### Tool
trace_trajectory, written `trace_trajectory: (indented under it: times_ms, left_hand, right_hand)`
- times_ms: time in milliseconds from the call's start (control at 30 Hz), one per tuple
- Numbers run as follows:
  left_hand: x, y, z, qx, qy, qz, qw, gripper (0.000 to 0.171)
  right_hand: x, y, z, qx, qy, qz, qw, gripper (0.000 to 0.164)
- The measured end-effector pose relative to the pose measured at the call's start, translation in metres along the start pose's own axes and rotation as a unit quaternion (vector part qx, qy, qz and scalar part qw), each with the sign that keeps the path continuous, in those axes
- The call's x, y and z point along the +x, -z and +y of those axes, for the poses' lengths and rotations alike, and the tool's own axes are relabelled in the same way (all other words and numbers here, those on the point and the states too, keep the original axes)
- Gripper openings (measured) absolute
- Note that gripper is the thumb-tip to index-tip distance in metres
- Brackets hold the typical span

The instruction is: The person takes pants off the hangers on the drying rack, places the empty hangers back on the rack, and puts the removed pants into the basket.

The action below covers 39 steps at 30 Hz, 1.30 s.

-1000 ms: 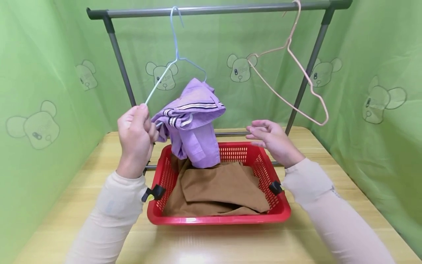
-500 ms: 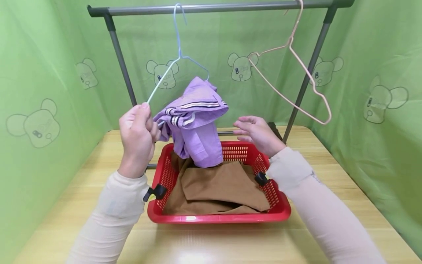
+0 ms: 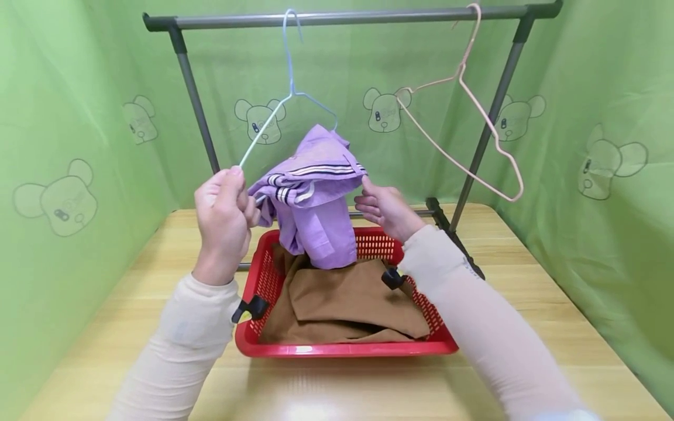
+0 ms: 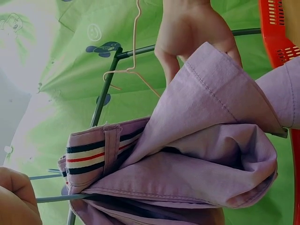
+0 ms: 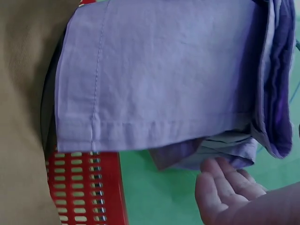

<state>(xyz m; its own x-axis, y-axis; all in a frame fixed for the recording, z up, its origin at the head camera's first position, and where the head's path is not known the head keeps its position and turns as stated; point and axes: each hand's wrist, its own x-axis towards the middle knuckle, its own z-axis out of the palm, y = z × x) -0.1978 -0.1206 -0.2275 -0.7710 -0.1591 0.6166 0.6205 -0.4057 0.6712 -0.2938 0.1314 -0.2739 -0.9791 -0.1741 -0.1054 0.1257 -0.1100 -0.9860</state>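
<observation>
My left hand grips the lower left end of a blue wire hanger, whose hook is over the rack bar. Purple shorts with a striped waistband hang bunched on this hanger, one leg dangling over the basket. To the right of the shorts is my right hand, its thumb up at the waistband edge; whether it touches cannot be told. In the right wrist view, the right fingers are extended just below the cloth. The left wrist view shows the shorts' leg opening and part of my left hand.
A red plastic basket holding folded brown cloth stands on the wooden table. The grey rack rises behind it. A pink hanger hangs at the right of its bar. Green curtains enclose the sides and back.
My right hand has moved left from beyond the basket's right side to the shorts' edge. My left hand keeps its grip on the hanger, which has shifted slightly right with the shorts.
</observation>
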Motion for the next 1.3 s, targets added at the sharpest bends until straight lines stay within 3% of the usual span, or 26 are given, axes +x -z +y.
trace_trajectory:
  times_ms: [167, 467, 633, 733, 867, 1200, 1300]
  left_hand:
    - [-0.001, -0.001, -0.001, -0.004, 0.002, -0.004, 1.0, 0.04]
    - [-0.003, -0.003, -0.004, -0.002, 0.006, -0.008, 1.0, 0.04]
    - [-0.004, -0.004, -0.006, -0.004, 0.005, -0.011, 0.9999, 0.039]
    - [-0.004, -0.005, -0.006, -0.001, 0.003, -0.012, 0.9999, 0.039]
    - [-0.004, -0.005, -0.007, -0.002, 0.001, -0.017, 0.9999, 0.039]
    - [-0.004, -0.006, -0.008, -0.014, -0.005, -0.026, 0.9995, 0.038]
    - [-0.004, -0.006, -0.008, -0.015, -0.006, -0.029, 0.9995, 0.038]
  right_hand:
    - [0.008, -0.013, 0.003, 0.029, -0.011, 0.014, 0.999, 0.066]
    - [0.018, -0.03, 0.006, 0.094, -0.082, -0.027, 0.992, 0.082]
    - [0.021, -0.035, 0.006, 0.133, -0.086, -0.03, 0.987, 0.068]
    - [0.024, -0.038, 0.006, 0.175, -0.076, -0.045, 0.981, 0.057]
    - [0.029, -0.041, 0.006, 0.21, -0.095, -0.064, 0.971, 0.055]
    - [0.033, -0.043, 0.008, 0.257, -0.142, -0.046, 0.955, 0.045]
    - [0.033, -0.043, 0.01, 0.302, -0.147, -0.068, 0.939, 0.047]
